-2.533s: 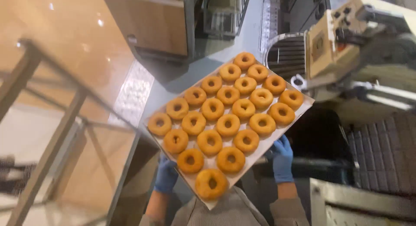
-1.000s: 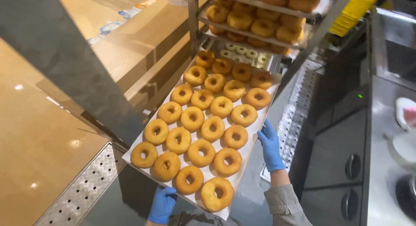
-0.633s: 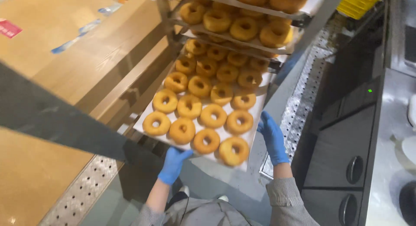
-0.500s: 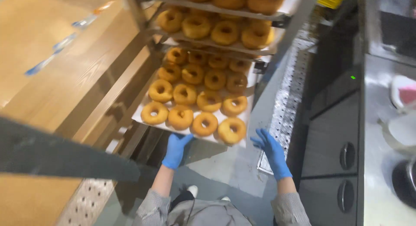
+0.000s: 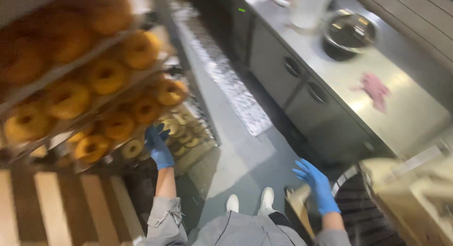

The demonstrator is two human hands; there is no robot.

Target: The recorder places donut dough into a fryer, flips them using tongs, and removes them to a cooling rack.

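Blue nitrile covers both hands here, and the left hand (image 5: 158, 147) is up at nine o'clock with fingers spread and released, resting against the front edge of the flat metal tray of golden-brown ring doughnuts (image 5: 120, 125) without closing on it. That tray sits slotted in the tall metal bakery rack (image 5: 61, 71), with more doughnut-laden trays blurred above it at ten o'clock. The right hand (image 5: 318, 184) hangs loose down at five o'clock, fingers splayed, holding nothing, well apart from the tray. Between the hands, at six o'clock, the person's white shoes (image 5: 250, 201) stand on the grey floor. Up at two o'clock runs a stainless steel counter (image 5: 401, 109), a pink cloth (image 5: 375, 88) lying on it near a round dark pan (image 5: 349, 33).
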